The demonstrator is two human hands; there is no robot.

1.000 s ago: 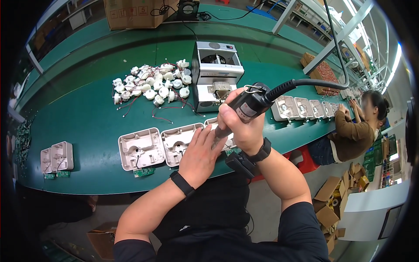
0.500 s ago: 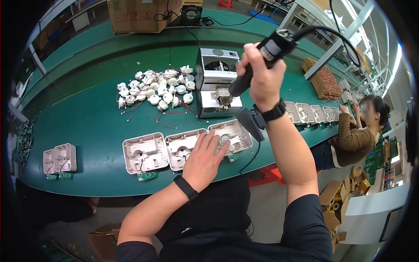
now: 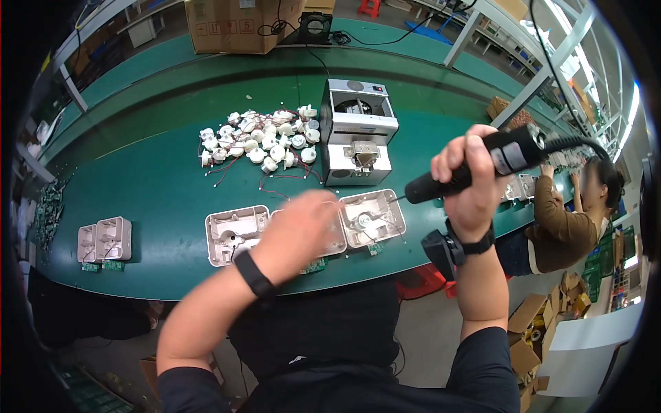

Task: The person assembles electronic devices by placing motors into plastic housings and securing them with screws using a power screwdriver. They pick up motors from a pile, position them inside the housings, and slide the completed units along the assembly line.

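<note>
My right hand [image 3: 475, 175] is wrapped round a black corded electric screwdriver [image 3: 430, 187], raised at the right. Its thin bit points left, toward the right-hand white plastic housing [image 3: 397, 232]. Inside that housing sits a small round motor [image 3: 363, 221]. My left hand [image 3: 299, 230] is smeared by motion above the middle housing [image 3: 337, 246] and covers most of it; what its fingers hold, if anything, cannot be made out. To its left lies another open housing [image 3: 219, 253]. Beyond the right-hand housing stands a silver and black screw feeder [image 3: 358, 127].
A pile of white motors [image 3: 258, 141] with red and black wires lies left of the feeder. Two housings [image 3: 113, 239] with green circuit boards stand at the far left. A cardboard box [image 3: 231, 31] is at the back. A co-worker [image 3: 568, 220] sits at the right.
My right hand has carried the screwdriver from the feeder down to the right, turning its bit leftward. My left hand has lifted off the middle and right housings and shifted left. The view has shifted slightly.
</note>
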